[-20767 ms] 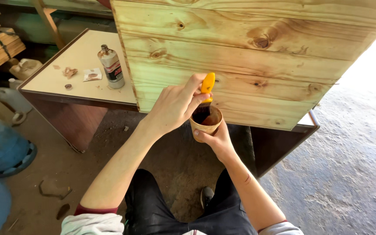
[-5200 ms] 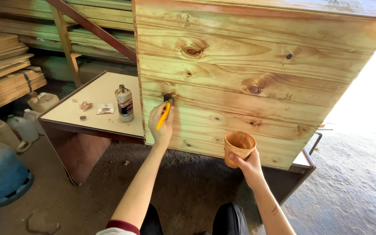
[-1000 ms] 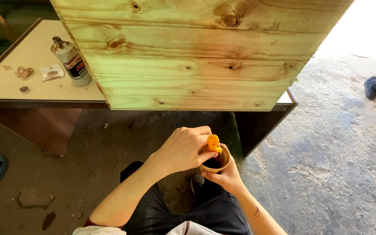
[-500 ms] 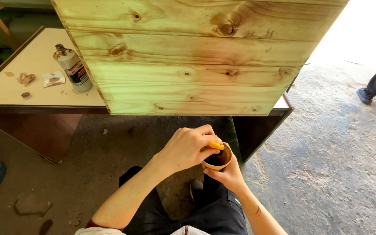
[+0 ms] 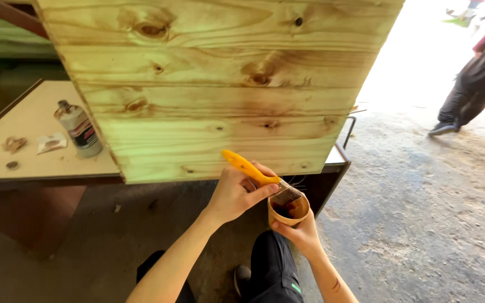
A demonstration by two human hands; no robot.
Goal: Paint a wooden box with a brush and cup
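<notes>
Yellow-handled brush (image 5: 254, 173) is clamped in the person's left hand (image 5: 237, 193), fingers curled tight round the handle, with the bristles dipped over the rim of a small brown cup (image 5: 288, 209); the cup sits at about 3 o'clock from that hand, and the right hand (image 5: 301, 235) grips it from underneath, thumb on the near wall; dark stain shows inside the cup; both hands hang just below the bottom edge of a big pine plank panel (image 5: 214, 84), which stands up on a pale table (image 5: 29, 163); over at 9 o'clock on the table there's a small bottle (image 5: 79, 130) right beside the panel's edge, plus a few scraps; way off at 2 o'clock another person's legs (image 5: 472, 90) stand out on the concrete
</notes>
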